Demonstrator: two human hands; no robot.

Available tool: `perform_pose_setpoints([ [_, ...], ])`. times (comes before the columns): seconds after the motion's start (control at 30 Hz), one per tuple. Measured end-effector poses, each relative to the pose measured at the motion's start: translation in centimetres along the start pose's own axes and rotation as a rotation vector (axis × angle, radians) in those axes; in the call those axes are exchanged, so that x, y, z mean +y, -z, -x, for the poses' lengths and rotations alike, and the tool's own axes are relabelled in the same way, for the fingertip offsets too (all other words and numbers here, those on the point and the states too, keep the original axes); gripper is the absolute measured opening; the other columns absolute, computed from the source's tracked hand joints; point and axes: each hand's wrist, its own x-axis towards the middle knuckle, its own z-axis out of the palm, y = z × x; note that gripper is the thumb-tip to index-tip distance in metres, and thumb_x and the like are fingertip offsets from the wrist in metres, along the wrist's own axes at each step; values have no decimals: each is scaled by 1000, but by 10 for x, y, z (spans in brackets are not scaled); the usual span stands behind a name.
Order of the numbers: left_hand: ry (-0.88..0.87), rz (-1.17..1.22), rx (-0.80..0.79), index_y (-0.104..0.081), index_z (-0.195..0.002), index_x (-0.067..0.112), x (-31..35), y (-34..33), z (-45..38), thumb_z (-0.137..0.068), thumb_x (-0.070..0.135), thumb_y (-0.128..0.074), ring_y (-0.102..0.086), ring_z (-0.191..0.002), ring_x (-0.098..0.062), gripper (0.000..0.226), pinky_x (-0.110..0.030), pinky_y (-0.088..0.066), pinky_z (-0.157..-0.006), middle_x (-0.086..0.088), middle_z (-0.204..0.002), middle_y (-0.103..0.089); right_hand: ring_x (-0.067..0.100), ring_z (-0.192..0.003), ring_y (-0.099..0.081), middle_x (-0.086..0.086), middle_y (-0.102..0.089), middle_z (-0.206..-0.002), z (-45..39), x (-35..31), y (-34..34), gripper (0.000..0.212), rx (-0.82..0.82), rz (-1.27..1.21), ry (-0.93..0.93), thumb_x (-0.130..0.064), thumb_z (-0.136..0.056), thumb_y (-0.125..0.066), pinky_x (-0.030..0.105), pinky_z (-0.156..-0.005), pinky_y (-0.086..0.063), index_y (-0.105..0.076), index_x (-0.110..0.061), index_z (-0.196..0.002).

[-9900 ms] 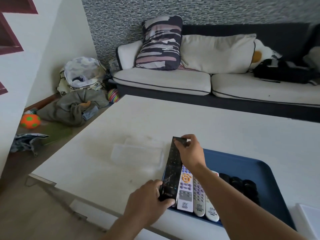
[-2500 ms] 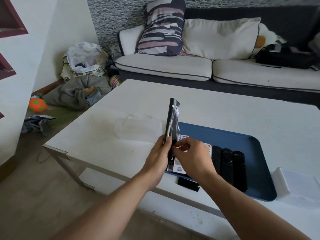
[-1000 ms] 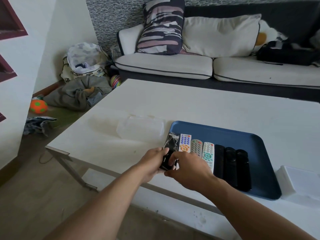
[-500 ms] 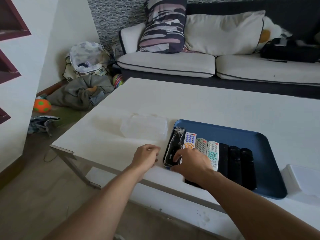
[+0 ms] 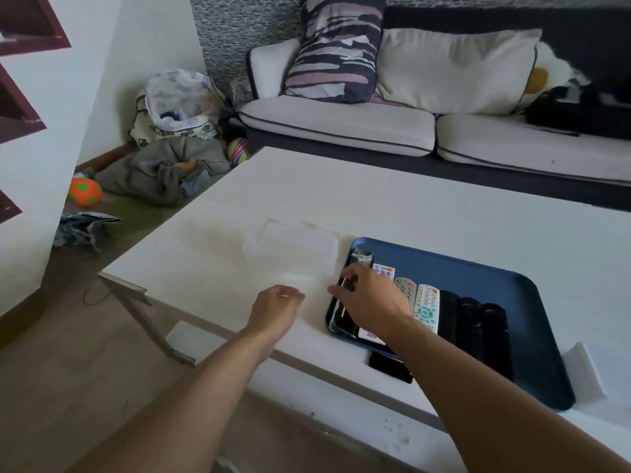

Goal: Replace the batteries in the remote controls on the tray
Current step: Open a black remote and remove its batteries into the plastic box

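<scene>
Since half a second ago, the left hand has drawn away from the tray to about 9 o'clock of it, and the right hand has shifted farther up along the black remote.

Head view: the blue tray sits on the white table at roughly 5 o'clock of the table's middle. The black remote, partly wrapped in clear film, lies at the tray's 9 o'clock edge, its far end pointing to 12 o'clock. The right hand hovers over it with fingers spread and bent downward; the fingertips are at the remote's edge, but whether they pinch it I cannot tell. The left hand rests above the bare table with fingers loosely curled, holding nothing that shows.

Beside the black remote toward 3 o'clock lie three light remotes side by side, then three dark remotes, all lengthwise in the tray. A small black cover lies on the table at the tray's 6 o'clock rim, just beside the right forearm. A clear plastic box stands at 10 o'clock of the tray, and a white box at its 4 o'clock. A sofa with cushions runs behind the table at 12 o'clock; an orange ball and clothes lie on the floor at 10 o'clock.
</scene>
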Motion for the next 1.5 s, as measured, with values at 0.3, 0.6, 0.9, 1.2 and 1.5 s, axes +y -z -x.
perform_pose_setpoints([
  [0.3,38,107,142,-66,-113,22,-9,23,-9,-93,30,-62,-65,-109,-24,22,-47,-52,-101,0,-118,-69,25,-106,-62,2,-69,-114,-54,-26,-3,66,24,-225,-33,-52,-100,-48,45,-87,-54,-22,-33,-157],
  [0.6,45,178,318,-37,-151,22,-10,41,-19,-98,47,-57,-51,-127,-25,62,-35,-39,-94,0,-144,-53,16,-83,-65,-10,-62,-95,-52,-34,-5,33,-33,-60,32,-47,-75,-83,31,-69,-52,-63,-30,-95],
  [0.9,197,427,264,-26,-156,20,-11,46,-16,-91,43,-70,-69,-78,-19,82,-40,-62,-78,-7,-114,-64,11,-93,-62,-14,-69,-97,-27,-53,-12,28,-270,408,361,-52,-68,-84,29,-69,-37,-73,-36,-89],
  [1.2,235,524,152,-19,-158,25,-9,43,-14,-93,2,-65,-72,-73,-28,82,-35,-61,-56,-18,-97,-62,-9,-58,-47,-16,-47,-70,-39,-65,10,23,-489,105,394,-28,-91,-73,12,-61,-31,-72,-28,-114],
  [1.5,252,550,120,-11,-159,28,-8,44,-6,-94,0,-63,-76,-65,-30,88,-30,-60,-53,-18,-98,-68,16,-103,-63,-5,-68,-114,-46,-66,-49,43,-411,449,582,5,-91,-52,28,-88,-50,-71,-24,-115],
])
